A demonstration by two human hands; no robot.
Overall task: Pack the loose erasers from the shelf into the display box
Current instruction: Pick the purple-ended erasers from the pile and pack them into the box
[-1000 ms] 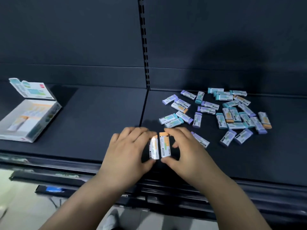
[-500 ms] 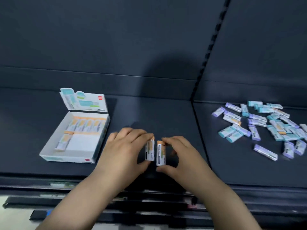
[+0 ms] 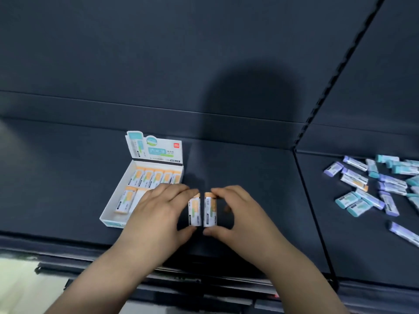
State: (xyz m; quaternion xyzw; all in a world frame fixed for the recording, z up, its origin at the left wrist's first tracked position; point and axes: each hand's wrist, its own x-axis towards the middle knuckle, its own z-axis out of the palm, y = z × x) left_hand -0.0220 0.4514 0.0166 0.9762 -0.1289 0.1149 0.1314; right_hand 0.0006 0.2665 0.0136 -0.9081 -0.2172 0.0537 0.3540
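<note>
My left hand (image 3: pixel 158 214) pinches an orange-tipped eraser (image 3: pixel 195 211) between fingers and thumb. My right hand (image 3: pixel 240 214) pinches a second orange-tipped eraser (image 3: pixel 210 210) the same way, right beside the first. Both erasers hover just above the dark shelf, directly right of the white display box (image 3: pixel 108 211). The box stands open with its printed lid (image 3: pixel 158 148) up; a back row of orange erasers (image 3: pixel 154 176) and one more eraser (image 3: pixel 125 200) at front left lie inside. My left hand covers the box's front right corner.
A pile of loose erasers (image 3: pixel 371 186) in teal, purple and orange lies on the neighbouring shelf section at the right. A slotted upright (image 3: pixel 340 69) and a seam (image 3: pixel 315 214) divide the two sections. The shelf's front edge (image 3: pixel 204 282) runs below my wrists.
Both hands, each holding its eraser, have travelled left from the loose pile to beside the display box. The view swung left with them, and the pile now sits at the right edge.
</note>
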